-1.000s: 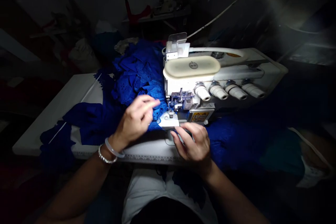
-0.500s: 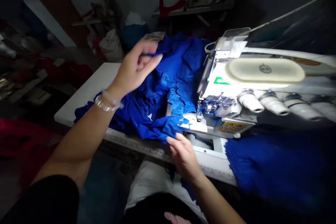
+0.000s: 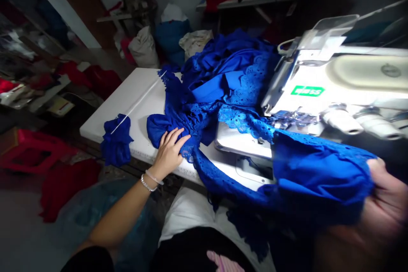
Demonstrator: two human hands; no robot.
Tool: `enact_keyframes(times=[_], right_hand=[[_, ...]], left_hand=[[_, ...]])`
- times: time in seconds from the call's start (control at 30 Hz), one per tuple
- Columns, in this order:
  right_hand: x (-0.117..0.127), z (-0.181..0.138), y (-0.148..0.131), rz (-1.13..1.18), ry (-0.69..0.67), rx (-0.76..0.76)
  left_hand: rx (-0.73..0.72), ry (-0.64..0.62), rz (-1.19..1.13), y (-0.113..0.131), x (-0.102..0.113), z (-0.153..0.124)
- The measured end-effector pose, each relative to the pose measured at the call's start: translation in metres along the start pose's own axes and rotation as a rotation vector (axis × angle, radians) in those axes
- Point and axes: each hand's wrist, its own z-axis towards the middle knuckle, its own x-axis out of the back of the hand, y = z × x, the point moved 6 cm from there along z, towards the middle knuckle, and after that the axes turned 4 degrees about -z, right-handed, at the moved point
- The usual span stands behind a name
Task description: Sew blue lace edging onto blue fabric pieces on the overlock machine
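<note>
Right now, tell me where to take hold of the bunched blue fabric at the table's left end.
Take the bunched blue fabric by its gathered top, coming down from above with the left hand, the nearer hand. The top sits on the white table, while the lower folds appear to hang past the front edge, so pinching the top folds should probably gather the whole bundle.

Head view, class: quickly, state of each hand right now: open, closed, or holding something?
Left hand: open, fingers resting on the blue eyelet fabric, not gripping.
Right hand: blurred, but appears closed, holding the fabric's edge.
</note>
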Motion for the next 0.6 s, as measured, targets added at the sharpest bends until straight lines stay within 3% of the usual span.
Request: enact_keyframes(times=[0.07,0.13,0.17,0.23,0.27,0.3,0.33,0.4,0.43,0.47,0.53,0.6], right_hand=[[-0.005,-0.019,-0.007,0.018,0.129,-0.062],[-0.021,-0.039,-0.015,-0.086,0.097,-0.096],[-0.033,-0.047,-0.018,-0.113,-0.004,-0.092],[-0.062,-0.06,-0.02,-0.102,-0.357,-0.017],[-0.07,-0.064,-0.021,-0.099,-0.481,0.05],[-0.069,-0.063,-0.02,-0.116,-0.516,0.127],[-0.062,-0.058,-0.019,-0.151,-0.454,0.199],[-0.037,-0.045,-0.009,-0.213,-0.198,0.245],[-0.027,-0.04,0.001,-0.198,-0.127,0.188],[-0.023,-0.038,0.015,-0.148,-0.144,0.074],[-0.029,-0.042,0.043,0.023,-0.333,-0.245],[-0.038,-0.056,0.059,0.191,-0.517,-0.52]], left_hand=[[0.015,0.098,-0.116,0.023,0.016,-0.002],[-0.021,0.115,-0.386,0.054,0.028,-0.005],[-0.066,-0.001,-0.589,0.075,0.025,-0.005],[-0.078,-0.296,-0.928,0.112,0.013,-0.003],[-0.025,-0.354,-1.043,0.124,0.008,0.0],[0.051,-0.392,-1.157,0.133,0.002,0.004],[0.145,-0.4,-1.279,0.139,-0.004,0.009],[0.329,-0.455,-1.575,0.149,-0.015,0.018],[0.398,-0.509,-1.726,0.155,-0.017,0.022],[0.445,-0.566,-1.854,0.162,-0.018,0.025],[0.484,-0.63,-1.988,0.171,-0.012,0.031],[0.477,-0.611,-1.983,0.171,-0.004,0.036]])
